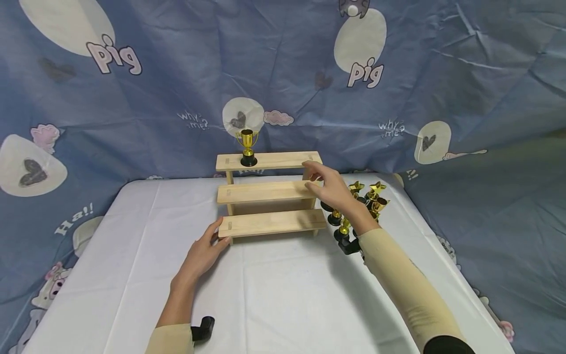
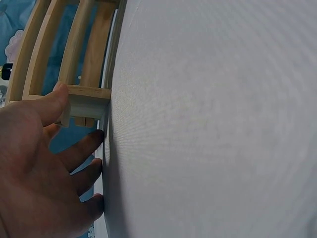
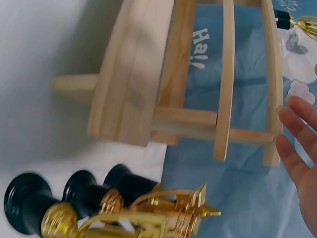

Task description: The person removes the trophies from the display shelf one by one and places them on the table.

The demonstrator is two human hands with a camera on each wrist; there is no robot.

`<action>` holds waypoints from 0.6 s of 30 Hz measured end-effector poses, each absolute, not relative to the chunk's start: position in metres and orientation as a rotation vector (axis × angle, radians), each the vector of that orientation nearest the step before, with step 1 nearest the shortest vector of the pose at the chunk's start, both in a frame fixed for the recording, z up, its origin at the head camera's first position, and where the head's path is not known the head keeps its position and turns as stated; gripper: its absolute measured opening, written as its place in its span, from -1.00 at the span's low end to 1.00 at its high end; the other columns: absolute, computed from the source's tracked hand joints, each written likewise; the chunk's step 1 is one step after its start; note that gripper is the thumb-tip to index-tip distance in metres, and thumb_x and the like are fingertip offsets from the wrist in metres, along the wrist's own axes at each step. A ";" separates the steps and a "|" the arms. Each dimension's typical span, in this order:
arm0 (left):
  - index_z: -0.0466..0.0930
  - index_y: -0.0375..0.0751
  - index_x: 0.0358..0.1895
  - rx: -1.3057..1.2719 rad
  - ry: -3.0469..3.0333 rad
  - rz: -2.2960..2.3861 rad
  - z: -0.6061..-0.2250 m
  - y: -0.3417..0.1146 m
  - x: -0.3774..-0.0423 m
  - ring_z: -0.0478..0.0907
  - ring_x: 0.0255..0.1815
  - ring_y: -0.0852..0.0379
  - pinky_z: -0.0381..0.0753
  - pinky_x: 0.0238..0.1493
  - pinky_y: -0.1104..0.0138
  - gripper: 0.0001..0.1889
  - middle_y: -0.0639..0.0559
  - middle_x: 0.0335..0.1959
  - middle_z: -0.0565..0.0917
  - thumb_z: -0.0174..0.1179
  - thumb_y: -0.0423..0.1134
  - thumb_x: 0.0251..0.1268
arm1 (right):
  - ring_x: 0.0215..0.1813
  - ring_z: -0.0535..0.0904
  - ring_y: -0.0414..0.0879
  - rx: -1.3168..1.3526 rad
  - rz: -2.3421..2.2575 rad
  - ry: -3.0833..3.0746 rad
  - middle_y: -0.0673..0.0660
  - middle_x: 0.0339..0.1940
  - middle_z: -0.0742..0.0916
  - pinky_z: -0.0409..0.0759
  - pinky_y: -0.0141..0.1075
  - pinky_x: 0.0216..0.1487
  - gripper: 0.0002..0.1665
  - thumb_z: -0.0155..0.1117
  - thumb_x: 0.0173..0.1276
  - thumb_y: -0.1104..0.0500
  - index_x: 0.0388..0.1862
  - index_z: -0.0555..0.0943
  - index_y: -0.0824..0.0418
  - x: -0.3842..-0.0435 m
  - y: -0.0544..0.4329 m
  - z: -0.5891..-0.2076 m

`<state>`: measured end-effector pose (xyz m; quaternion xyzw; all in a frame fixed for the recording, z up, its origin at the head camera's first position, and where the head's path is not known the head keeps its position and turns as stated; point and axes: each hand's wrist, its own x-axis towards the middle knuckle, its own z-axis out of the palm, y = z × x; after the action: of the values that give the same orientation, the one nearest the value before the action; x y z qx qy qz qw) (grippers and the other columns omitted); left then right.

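Observation:
A three-tier wooden stand (image 1: 269, 192) stands at the back of the table. My left hand (image 1: 201, 255) holds the left end of its lowest shelf (image 1: 274, 222), thumb at the front edge and index finger behind; the other fingers spread by the cloth in the left wrist view. One gold trophy cup (image 1: 247, 142) on a black base stands upright on the left of the top shelf (image 1: 287, 160). My right hand (image 1: 333, 189) hovers at the stand's right end, fingers loosely bent, fingertips right at the top shelf's edge in the right wrist view, nothing between them.
Several small gold trophies (image 1: 345, 227), some star-topped, cluster on the table right of the stand, partly behind my right forearm. A white cloth (image 1: 283, 295) covers the table. A blue printed curtain (image 1: 283, 73) hangs close behind the stand.

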<state>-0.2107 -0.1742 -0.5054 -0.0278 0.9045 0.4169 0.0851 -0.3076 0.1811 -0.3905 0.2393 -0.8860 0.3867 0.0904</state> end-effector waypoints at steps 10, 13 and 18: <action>-0.14 0.29 0.62 -0.087 2.693 1.264 -0.505 -0.177 -0.209 -0.06 0.59 -0.43 -0.26 0.43 -0.46 -0.21 -0.19 0.49 0.36 0.03 0.23 0.45 | -0.02 0.64 -0.02 0.668 1.199 -2.635 0.12 -0.03 0.70 0.60 -0.02 0.12 -0.35 0.29 0.35 0.17 0.43 0.43 0.06 -0.331 0.154 -0.385; -0.13 0.30 0.61 -0.086 2.689 1.273 -0.504 -0.177 -0.209 -0.08 0.60 -0.42 -0.28 0.44 -0.45 -0.22 -0.17 0.49 0.36 0.03 0.22 0.46 | 0.02 0.64 -0.01 0.675 1.198 -2.654 0.11 0.00 0.69 0.58 -0.02 0.14 -0.35 0.28 0.37 0.15 0.44 0.41 0.03 -0.334 0.145 -0.382; -0.12 0.31 0.61 -0.091 2.695 1.268 -0.504 -0.176 -0.208 -0.07 0.61 -0.39 -0.33 0.47 -0.42 -0.23 -0.15 0.50 0.35 0.02 0.22 0.46 | 0.02 0.63 -0.05 0.706 1.194 -2.652 0.07 0.02 0.67 0.58 -0.08 0.15 -0.38 0.26 0.40 0.13 0.42 0.41 -0.07 -0.342 0.133 -0.379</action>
<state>-0.2076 -0.1757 -0.5041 -0.0306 0.9014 0.4242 0.0808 -0.3419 0.1327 -0.3789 0.2353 -0.8837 0.3977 0.0743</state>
